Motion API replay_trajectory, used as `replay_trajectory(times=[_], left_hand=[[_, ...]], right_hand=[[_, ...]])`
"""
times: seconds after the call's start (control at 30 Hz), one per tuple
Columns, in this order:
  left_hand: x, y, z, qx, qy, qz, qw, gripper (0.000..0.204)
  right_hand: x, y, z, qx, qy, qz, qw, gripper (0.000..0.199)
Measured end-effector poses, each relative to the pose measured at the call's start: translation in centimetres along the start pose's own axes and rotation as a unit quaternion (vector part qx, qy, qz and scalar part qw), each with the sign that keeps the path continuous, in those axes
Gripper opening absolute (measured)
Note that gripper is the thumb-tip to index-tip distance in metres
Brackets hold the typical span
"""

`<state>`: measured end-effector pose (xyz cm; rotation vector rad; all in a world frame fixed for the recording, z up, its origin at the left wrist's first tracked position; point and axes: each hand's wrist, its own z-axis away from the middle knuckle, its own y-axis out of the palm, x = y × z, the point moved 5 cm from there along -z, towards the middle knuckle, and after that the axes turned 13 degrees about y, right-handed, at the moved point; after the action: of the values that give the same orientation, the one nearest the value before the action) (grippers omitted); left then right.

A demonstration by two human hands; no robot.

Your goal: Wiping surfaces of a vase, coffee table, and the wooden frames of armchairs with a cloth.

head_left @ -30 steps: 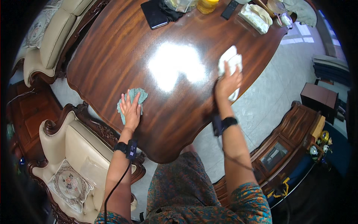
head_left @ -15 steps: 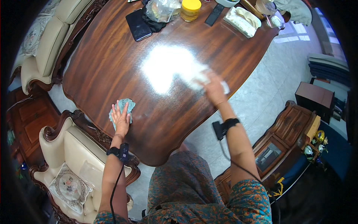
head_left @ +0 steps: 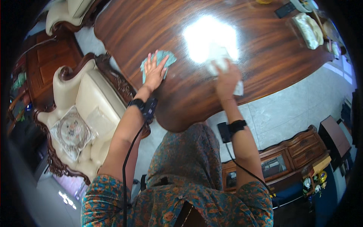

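A glossy dark wooden table (head_left: 143, 28) with a wavy edge spreads out before me. My left hand (head_left: 154, 74) lies flat with its fingers spread on a crumpled grey-green cloth (head_left: 171, 59), near the table's left edge. Closer to the front right edge, my right hand (head_left: 228, 80) is slightly blurred, its fingers bent over a white cloth (head_left: 217, 53). That cloth lies on the tabletop beside a bright glare, and a corner of it sticks out below the hand. The exact grip of the right fingers is partly smeared by motion.
At the table's far right stand a soft white tissue pack (head_left: 308, 31) and a black remote control (head_left: 284, 10). A cream armchair (head_left: 102, 89) with carved wood and a cushion (head_left: 72, 130) is on my left. To the right is a low wooden cabinet (head_left: 298, 149).
The view has turned and shifted, so the table sits higher and farther right. My right hand has swept the white cloth closer to me over the tabletop. The left hand stays on its cloth.
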<state>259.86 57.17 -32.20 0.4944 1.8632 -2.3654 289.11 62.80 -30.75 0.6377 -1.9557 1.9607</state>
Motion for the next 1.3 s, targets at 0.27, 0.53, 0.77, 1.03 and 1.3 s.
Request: replay_trajectory(times=[0.27, 0.53, 0.77, 1.03, 1.3], left_hand=[[0.8, 0.5, 0.7, 0.05, -0.026, -0.002, 0.998, 0.05], [1.0, 0.7, 0.5, 0.028, 0.029, 0.024, 0.999, 0.051], [-0.4, 0.3, 3.4, 0.0, 0.065, 0.005, 0.998, 0.055], [-1.1, 1.5, 13.0, 0.101, 0.238, 0.042, 0.965, 0.052], [14.9, -5.7, 0.9, -0.062, 0.14, -0.116, 0.981, 0.046]], right_hand=[[8.2, 4.7, -0.1, 0.045, -0.137, 0.017, 0.989, 0.041], [1.0, 0.3, -7.9, -0.092, 0.062, 0.094, 0.989, 0.056], [7.3, 2.3, 4.8, 0.025, 0.077, 0.07, 0.994, 0.047], [12.8, 4.5, 18.8, 0.112, 0.019, 0.051, 0.992, 0.043], [20.6, 11.0, 0.7, 0.005, 0.032, 0.065, 0.997, 0.047]])
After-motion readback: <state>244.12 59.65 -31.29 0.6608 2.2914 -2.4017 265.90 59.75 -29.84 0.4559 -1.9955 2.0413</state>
